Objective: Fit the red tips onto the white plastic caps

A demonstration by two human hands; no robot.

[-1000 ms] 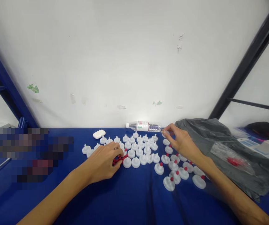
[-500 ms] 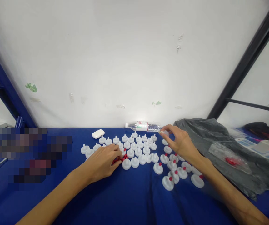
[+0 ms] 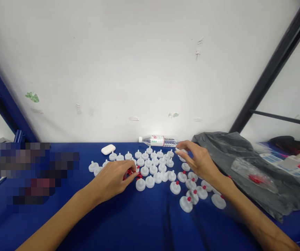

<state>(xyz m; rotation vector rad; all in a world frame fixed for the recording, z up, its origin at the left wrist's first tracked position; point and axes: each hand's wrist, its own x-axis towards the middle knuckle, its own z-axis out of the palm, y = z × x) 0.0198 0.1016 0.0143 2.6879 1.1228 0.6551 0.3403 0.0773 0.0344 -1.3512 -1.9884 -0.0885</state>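
Observation:
My left hand [image 3: 115, 176] is closed in a pinch, thumb and index finger together at a small heap of red caps [image 3: 130, 172]; its fingertips partly hide what they pinch. Around it stand many translucent white spouted lids [image 3: 150, 181], their bare spouts pointing up. At the far side of the group, my right hand [image 3: 195, 158] pinches a white spouted lid [image 3: 181, 152], whose tip is hidden by the fingers. Below that hand are several white lids with red caps on their spouts [image 3: 186, 204], some tilted and leaning on one another.
A clear plastic bottle [image 3: 157, 140] lies along the wall behind the lids. To the left is a white rounded case [image 3: 108, 149]. A grey plastic bag [image 3: 217, 143] covers the right side, with a clear bag of red pieces [image 3: 255, 177] on it. Blue frame posts [image 3: 6, 94] flank the table.
The left thumb and index finger have drawn together over the red caps. My right fingers have lowered slightly with the white lid. The view has shifted a little.

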